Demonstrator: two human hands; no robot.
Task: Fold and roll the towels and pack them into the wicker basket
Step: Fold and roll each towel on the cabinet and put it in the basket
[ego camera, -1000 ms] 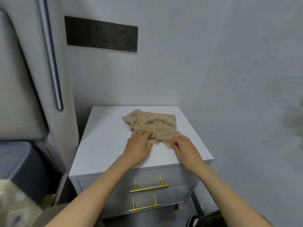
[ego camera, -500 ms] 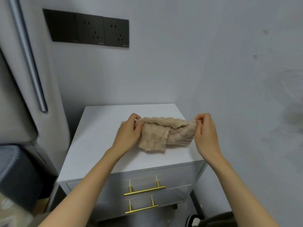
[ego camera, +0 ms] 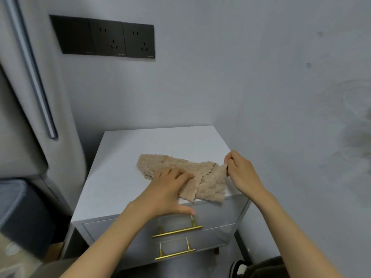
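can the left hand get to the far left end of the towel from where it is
Probably yes: the left hand rests flat on the towel, and that end lies bare on the nightstand just beyond it, nothing between.

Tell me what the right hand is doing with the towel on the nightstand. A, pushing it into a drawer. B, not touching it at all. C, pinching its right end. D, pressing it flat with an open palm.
C: the right hand pinches the right end of the towel between thumb and fingers, while the left hand lies flat on the towel.
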